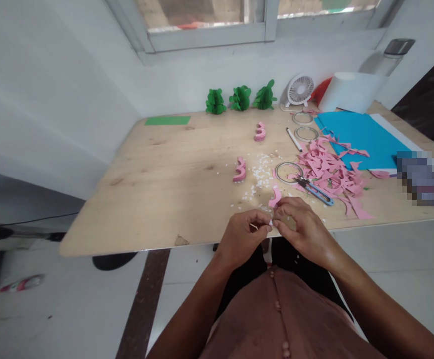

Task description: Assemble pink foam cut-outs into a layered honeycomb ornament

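Observation:
A curvy pink paper cutout (275, 196) is held near the table's front edge, its top end sticking up above my fingers. My right hand (304, 227) pinches it from the right. My left hand (243, 233) has thumb and forefinger closed at its lower, whitish end, and the fingertips of both hands almost meet. Fingers hide much of the piece. Just beyond lie white paper bits (260, 175), a stack of wavy pink cutouts (240, 169) and a second such stack (260, 131). Blue-handled thread snips (316, 191) rest right of my hands, beside a roll of tape (290, 173).
Pink paper scraps (329, 167) heap at the right, beside blue sheets (355, 134). Two more tape rolls (306, 133) and a marker (294, 139) lie behind. Green paper shapes (240, 98) and a small fan (301, 89) stand along the wall. A green strip (167, 120) lies back left.

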A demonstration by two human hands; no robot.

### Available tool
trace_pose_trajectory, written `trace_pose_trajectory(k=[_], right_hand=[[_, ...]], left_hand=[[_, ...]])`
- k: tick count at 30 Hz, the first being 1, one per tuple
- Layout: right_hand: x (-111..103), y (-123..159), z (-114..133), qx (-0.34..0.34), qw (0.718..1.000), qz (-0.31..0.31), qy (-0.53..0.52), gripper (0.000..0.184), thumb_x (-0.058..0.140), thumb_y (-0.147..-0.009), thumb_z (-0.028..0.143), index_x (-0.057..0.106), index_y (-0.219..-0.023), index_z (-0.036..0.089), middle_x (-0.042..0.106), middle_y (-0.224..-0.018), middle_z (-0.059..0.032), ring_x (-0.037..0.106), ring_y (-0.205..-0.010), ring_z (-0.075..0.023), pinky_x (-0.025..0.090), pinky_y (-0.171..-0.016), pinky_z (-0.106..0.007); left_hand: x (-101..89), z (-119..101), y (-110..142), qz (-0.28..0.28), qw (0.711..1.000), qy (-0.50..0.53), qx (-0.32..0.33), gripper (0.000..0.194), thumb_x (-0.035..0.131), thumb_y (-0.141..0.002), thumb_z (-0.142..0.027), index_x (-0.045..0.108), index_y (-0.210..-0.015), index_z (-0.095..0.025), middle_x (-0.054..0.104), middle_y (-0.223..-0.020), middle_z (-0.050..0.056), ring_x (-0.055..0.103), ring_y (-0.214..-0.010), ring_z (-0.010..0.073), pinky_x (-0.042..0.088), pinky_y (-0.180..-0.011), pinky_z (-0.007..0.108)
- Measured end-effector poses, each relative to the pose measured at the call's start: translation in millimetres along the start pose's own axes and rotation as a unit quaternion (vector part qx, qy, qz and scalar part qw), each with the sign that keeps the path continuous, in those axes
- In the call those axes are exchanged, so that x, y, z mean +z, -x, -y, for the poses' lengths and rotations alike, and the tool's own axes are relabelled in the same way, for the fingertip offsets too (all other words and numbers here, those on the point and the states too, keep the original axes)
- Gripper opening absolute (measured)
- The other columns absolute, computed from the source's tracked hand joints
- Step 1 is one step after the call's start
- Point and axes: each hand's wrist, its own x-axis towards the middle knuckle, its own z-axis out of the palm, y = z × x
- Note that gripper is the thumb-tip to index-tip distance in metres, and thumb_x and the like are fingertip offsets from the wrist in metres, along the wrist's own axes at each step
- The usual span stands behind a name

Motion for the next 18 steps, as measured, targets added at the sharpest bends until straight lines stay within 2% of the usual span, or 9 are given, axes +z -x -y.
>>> trace_pose_trajectory(k=[18], right_hand=[[1.2, 2.1, 4.3, -0.061, 0.996, 0.025, 0.063, 0.01, 0.048, -0.086, 0.014, 0.057, -0.085, 0.019, 0.061, -0.095, -0.0103, 0.053, -0.099, -0.027, 0.041, -0.084, -0.043]], left_hand=[[-4.6, 2.3, 0.7, 0.017, 0.999, -0.037, 0.004, 0.011, 0.057, -0.072, -0.016, 0.068, -0.07, -0.017, 0.068, -0.066, -0.001, 0.058, -0.058, 0.0108, 0.046, -0.056, 0.02]])
